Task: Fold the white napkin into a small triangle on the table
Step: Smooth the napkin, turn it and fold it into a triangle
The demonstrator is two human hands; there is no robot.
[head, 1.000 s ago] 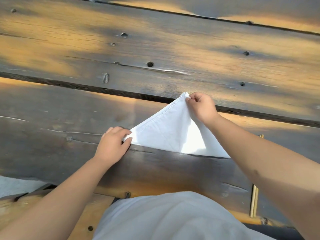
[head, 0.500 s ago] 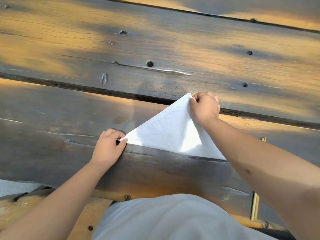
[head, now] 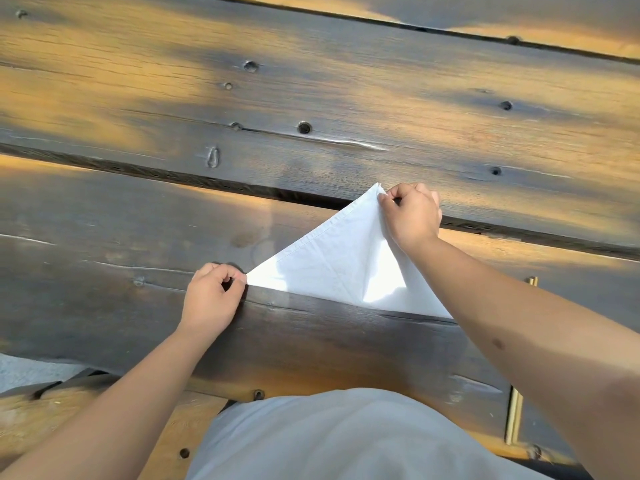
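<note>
The white napkin (head: 332, 268) lies on the dark wooden table (head: 145, 216) as a flat triangle, its long edge toward me and its peak pointing away. My left hand (head: 211, 299) pinches the triangle's left corner between thumb and fingers. My right hand (head: 414, 213) pinches the far peak near the gap between two planks. My right forearm covers the triangle's right corner.
The table is made of wide planks with knot holes and a dark gap (head: 173, 174) running across. Its near edge (head: 311, 372) lies just in front of my white-clothed body. A wooden bench (head: 52, 417) shows at lower left.
My left hand has slid a little left along with the napkin's left corner, stretching the long edge taut. My right hand stays on the peak.
</note>
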